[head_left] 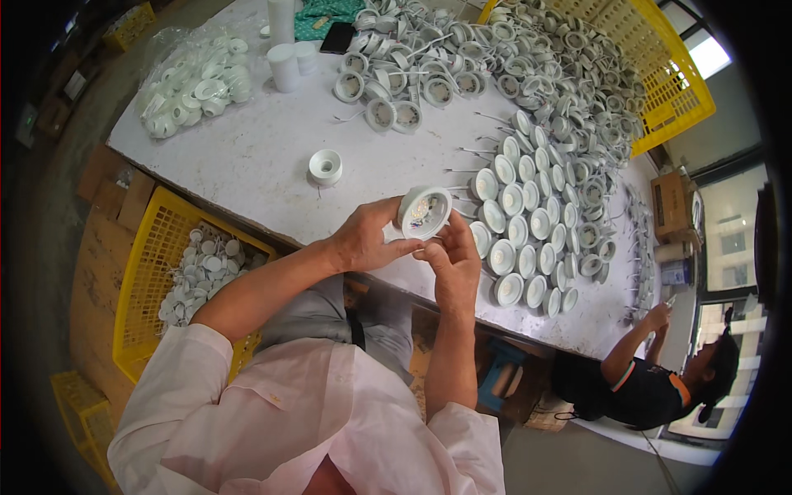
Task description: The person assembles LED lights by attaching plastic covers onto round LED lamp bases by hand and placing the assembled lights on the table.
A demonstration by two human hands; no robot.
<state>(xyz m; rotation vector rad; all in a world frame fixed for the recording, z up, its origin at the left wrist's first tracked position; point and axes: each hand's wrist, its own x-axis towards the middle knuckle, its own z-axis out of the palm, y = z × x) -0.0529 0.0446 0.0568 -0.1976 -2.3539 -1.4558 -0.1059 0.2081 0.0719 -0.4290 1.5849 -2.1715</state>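
Observation:
Between my two hands, above the table's near edge, is a round white downlight housing (pixel 424 213) with its open face up; small parts show inside the cup. My left hand (pixel 373 237) is closed round its left side. At its lower right, my right hand (pixel 452 257) has thumb and fingers pinched close to the rim; whether they hold a small part there cannot be made out. A white ring-shaped cup (pixel 325 166) stands alone on the table to the left. Right of my hands, rows of white downlights with pale discs (pixel 517 228) lean together, wires trailing leftward.
A heap of wired housings (pixel 569 82) covers the far right, spilling from a yellow crate (pixel 672 82). At the far left lies a plastic bag of white rings (pixel 198 87), near white disc stacks (pixel 284 68) and a phone (pixel 337 38). A yellow basket (pixel 136 305) holds white discs. A co-worker (pixel 652 379) works at right.

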